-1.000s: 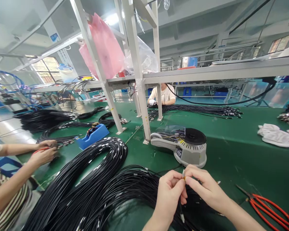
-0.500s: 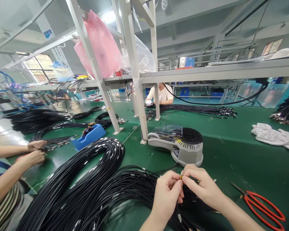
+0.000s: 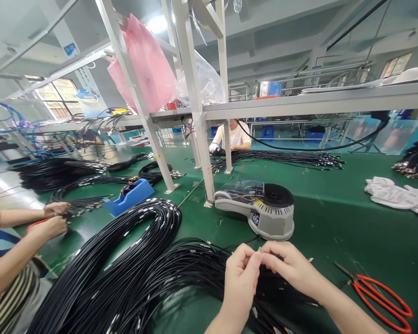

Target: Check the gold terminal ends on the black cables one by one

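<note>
green worktop (image 3: pixel 320 204), before you. black cables (image 3: pixel 188 262), bundled, spread across your near left. grey machine (image 3: pixel 270 225), ahead. red-handled scissors (image 3: pixel 379 294), lying to your right. your left hand (image 3: pixel 238 276) and right hand (image 3: pixel 288 265), both with fingertips pinched on one small cable end (image 3: pixel 260 249), mostly hidden, between them.

No legible text found on inspection. Beyond my right grip (image 3: pixel 289 266), the grey machine (image 3: pixel 273 228) bears a dark label (image 3: pixel 255 219) with white marks, too small for me to read. Farther beyond my left grip (image 3: pixel 237 283), a clear bag (image 3: pixel 211 74) carries print (image 3: pixel 208 89), unreadable. Far off, up and left of both grips, I record a blue sign (image 3: pixel 70 49) and characters (image 3: pixel 86 80) on a column (image 3: pixel 63 33); wording indistinct.
</note>
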`<state>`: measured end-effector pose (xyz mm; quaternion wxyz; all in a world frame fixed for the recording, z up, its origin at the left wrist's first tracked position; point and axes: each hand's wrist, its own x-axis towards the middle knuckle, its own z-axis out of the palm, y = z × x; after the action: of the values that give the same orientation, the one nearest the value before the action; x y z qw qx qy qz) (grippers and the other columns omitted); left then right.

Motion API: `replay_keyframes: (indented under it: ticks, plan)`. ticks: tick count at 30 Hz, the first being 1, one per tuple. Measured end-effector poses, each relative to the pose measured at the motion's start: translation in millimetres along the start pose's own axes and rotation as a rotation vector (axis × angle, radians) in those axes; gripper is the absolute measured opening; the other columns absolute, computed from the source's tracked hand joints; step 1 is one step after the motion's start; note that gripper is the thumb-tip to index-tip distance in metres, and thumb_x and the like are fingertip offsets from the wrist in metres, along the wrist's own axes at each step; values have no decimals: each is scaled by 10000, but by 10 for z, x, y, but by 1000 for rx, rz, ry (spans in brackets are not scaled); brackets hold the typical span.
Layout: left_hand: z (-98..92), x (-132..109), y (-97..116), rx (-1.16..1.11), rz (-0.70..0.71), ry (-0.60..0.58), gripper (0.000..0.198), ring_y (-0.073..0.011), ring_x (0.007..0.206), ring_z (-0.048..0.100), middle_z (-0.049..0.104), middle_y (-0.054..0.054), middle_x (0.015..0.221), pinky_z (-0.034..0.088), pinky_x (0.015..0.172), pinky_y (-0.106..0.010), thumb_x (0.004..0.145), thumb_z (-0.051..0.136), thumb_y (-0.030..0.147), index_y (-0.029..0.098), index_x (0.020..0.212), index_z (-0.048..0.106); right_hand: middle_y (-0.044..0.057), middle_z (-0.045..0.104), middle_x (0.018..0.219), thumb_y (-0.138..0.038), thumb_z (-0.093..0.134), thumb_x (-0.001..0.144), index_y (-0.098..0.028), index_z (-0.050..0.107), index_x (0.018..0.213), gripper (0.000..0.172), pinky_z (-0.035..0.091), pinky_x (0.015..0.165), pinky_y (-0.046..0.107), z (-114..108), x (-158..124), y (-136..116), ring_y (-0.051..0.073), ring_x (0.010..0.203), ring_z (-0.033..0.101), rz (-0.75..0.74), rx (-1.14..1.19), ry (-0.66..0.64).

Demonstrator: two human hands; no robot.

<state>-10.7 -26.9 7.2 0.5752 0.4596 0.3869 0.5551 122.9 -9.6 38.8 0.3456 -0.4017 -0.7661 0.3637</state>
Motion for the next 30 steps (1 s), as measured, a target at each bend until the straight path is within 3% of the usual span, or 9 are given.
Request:
replay_keyframes:
  ticks: [3,7,9,13,17,25,30]
  plan:
    - [21,-18,-41,-150,-1,76,364,-24,360,163,254,108,416,104,347,-172,756,574,451,174,601,394,-19,501,567,-335,441,857,-176,548,671,267,372,500,224,3,23,63,128,528,466,53,54,-35]
    - [13,-47,1,-247,75,112,349,-28,379,147,227,106,426,102,367,-179,768,573,443,169,623,412,-11,511,551,-332,492,814,-178,560,615,261,358,517,247,-93,29,214,146,542,459,100,-130,172]
    - [26,-50,26,-304,85,88,319,-30,392,177,248,101,446,131,382,-178,772,575,431,168,665,431,-23,468,505,-358,483,815,-177,584,642,270,342,489,247,-169,14,240,140,504,433,151,-96,214]
    - [102,-37,4,-439,2,25,321,-32,426,246,333,92,529,239,426,-179,702,658,400,185,779,432,-20,491,555,-381,473,824,-175,625,817,257,395,556,254,-226,-11,119,145,559,477,147,155,210]
    - [141,-42,-39,-467,-58,17,310,-26,405,225,300,108,509,228,415,-178,717,648,367,195,758,393,0,547,684,-374,568,761,-189,616,914,245,427,640,282,-122,7,12,166,662,516,129,278,163]
    - [101,-77,-4,-326,-85,37,265,-31,381,329,412,79,475,266,396,-179,713,655,303,164,667,434,-10,544,698,-341,583,781,-188,596,720,165,405,645,247,-53,37,46,146,677,494,95,327,120]
    - [118,-101,-5,-402,-106,44,282,-23,347,324,475,48,483,235,341,-160,680,680,339,145,627,483,-17,504,684,-338,530,826,-182,550,695,205,377,610,238,-38,37,47,135,653,459,28,310,80]
